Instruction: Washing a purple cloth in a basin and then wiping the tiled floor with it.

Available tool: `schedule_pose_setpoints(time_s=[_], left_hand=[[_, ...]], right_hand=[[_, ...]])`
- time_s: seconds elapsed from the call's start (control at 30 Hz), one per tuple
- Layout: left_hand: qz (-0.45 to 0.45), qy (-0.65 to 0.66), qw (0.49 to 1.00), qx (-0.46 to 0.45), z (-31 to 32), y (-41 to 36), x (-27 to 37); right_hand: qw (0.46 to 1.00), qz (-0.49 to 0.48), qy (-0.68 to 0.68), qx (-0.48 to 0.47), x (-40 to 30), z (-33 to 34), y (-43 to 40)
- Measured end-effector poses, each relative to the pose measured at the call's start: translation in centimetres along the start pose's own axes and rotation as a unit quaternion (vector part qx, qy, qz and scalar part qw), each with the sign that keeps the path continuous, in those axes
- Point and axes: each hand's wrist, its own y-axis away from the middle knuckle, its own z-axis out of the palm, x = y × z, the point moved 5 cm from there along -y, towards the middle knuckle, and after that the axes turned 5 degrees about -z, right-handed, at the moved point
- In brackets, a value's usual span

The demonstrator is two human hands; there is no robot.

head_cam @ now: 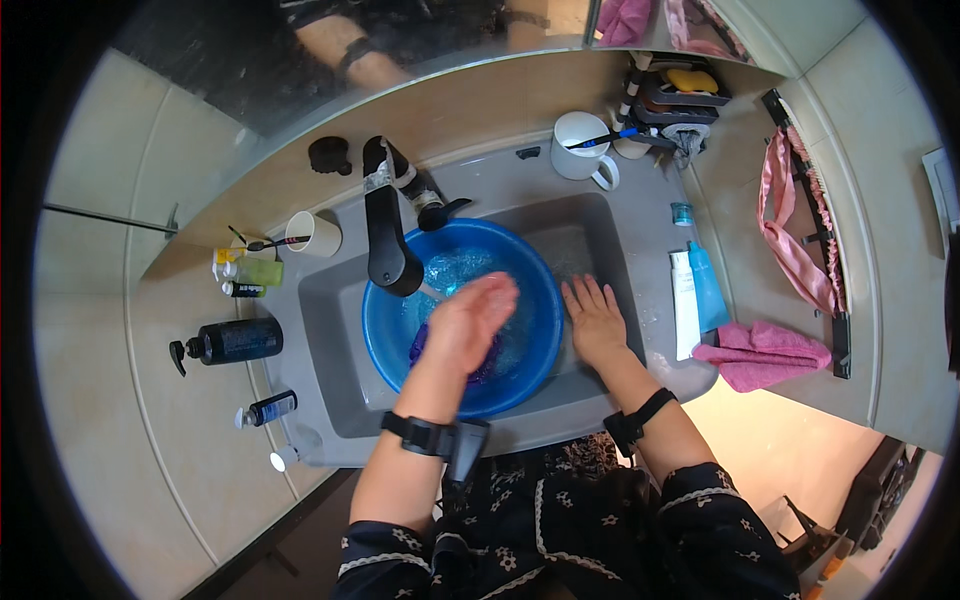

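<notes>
A blue plastic basin (pixel 553 337) stands in the grey sink (pixel 330 352) with water in it. Purple cloth (pixel 420 346) lies in the water, partly hidden behind my left hand. From the black faucet (pixel 395 262), a stream runs down beside my left hand (pixel 476 319). This hand is over the basin, slightly blurred, with the palm turned up and nothing seen in it. My right hand (pixel 598 319) is just right of the basin, inside the sink, palm down with fingers spread. Whether it touches the sink surface is hard to tell.
On the right ledge lie a white tube (pixel 684 307), a blue tube (pixel 707 289) and a pink towel (pixel 772 352). A white mug (pixel 577 150) with a toothbrush stands behind. Pump bottles, including a large black one (pixel 240 341), line the left side. A mirror (pixel 420 37) hangs above.
</notes>
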Motion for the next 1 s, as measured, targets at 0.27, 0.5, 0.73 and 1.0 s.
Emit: schedule_pose_setpoints(time_s=[0.27,0.5,0.73,1.0], left_hand=[[-0.164,0.027,0.983,-0.075,5.2,-1.7,-7.6],[-0.163,-0.032,0.984,-0.068,4.7,-1.2,-6.0],[-0.132,-0.078,0.988,-0.013,-1.3,-0.2,-3.8],[-0.090,-0.106,0.989,0.056,-8.0,3.5,-1.9]], right_hand=[[0.994,-0.010,-0.061,0.089,-0.8,-1.3,0.1],[0.999,0.010,-0.014,0.051,0.1,-1.5,1.3],[0.996,-0.016,-0.077,0.039,0.7,-2.7,2.3],[0.987,0.020,-0.157,-0.037,0.8,-5.8,1.7]])
